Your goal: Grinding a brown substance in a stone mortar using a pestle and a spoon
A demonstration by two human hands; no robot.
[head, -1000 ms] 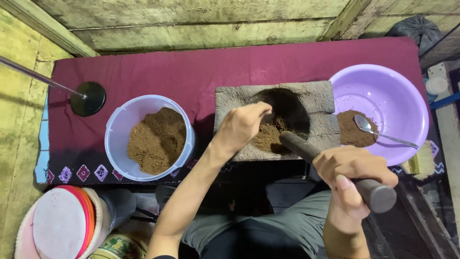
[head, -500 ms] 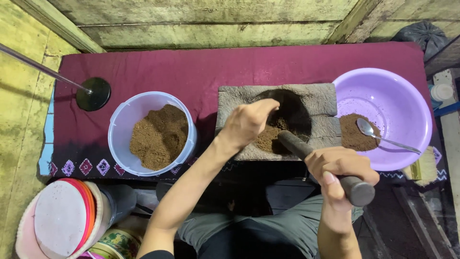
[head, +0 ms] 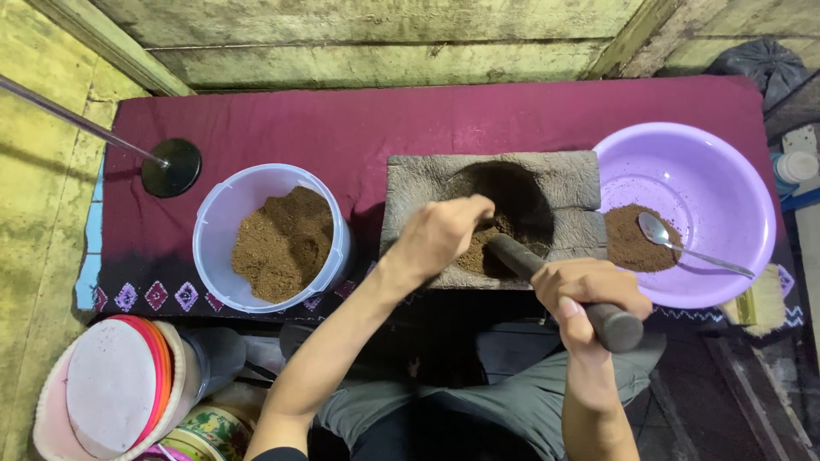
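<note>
The right hand [head: 589, 294] is clamping the dark cylindrical pestle [head: 559, 290] inside the grey stone mortar [head: 491, 213], while the left hand [head: 440, 235], fingers curled together, is touching the brown powder [head: 478, 252] there, so the pestle could be crushing those fingers.

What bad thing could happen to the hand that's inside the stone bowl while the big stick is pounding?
The left hand sits in the stone mortar right beside the tip of the pestle that the right hand grips, so a stroke might pinch its fingers. Brown powder could also be flicked over the low front edge onto the maroon cloth.
</note>
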